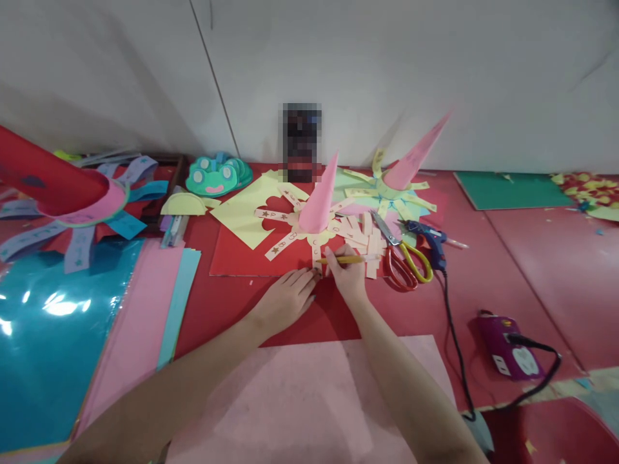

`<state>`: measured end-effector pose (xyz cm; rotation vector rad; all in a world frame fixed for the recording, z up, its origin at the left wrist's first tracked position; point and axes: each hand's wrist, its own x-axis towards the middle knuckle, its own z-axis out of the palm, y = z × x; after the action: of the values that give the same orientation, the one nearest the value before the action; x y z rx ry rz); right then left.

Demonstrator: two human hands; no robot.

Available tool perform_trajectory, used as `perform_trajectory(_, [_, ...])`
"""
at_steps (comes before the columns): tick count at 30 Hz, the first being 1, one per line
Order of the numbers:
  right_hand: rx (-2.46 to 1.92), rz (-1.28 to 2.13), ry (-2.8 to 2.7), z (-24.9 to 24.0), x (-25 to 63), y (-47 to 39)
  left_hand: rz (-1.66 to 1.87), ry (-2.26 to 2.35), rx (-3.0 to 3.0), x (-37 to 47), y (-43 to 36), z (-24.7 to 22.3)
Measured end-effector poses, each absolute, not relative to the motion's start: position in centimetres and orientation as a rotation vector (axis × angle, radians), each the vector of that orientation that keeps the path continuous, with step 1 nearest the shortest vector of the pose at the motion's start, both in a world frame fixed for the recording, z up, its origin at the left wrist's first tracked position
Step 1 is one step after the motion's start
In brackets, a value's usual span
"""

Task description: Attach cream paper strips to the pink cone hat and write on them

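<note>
A yellow pencil (351, 259) lies across my right hand (347, 276), its tip at a cream paper strip (316, 249) marked with letters. The fingers are closed around the pencil. My left hand (290, 298) rests flat with fingers stretched out, its fingertips at the strip's lower end. That strip and others with letters and stars fan out from the base of a pink paper cone (319, 203). Beneath them is a red sheet (232, 254). Loose cream strips (372, 248) are piled just right of my right hand.
Scissors (406, 261) and a blue glue gun (430, 240) with a cord lie to the right, near a purple power adapter (510, 351). Another pink cone (411, 164) stands behind. Frog cutouts (215, 177), a red cone (53, 174) and coloured sheets (145, 290) occupy the left.
</note>
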<state>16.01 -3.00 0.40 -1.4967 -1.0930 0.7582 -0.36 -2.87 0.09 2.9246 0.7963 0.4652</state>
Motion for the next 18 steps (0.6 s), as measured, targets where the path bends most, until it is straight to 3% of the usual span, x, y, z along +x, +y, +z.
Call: perform_trajectory(18, [-1.574,0.618,-1.121,-0.15,16.18,-2.99,0.432,0.798,2.959,-0.26,-2.93,0.38])
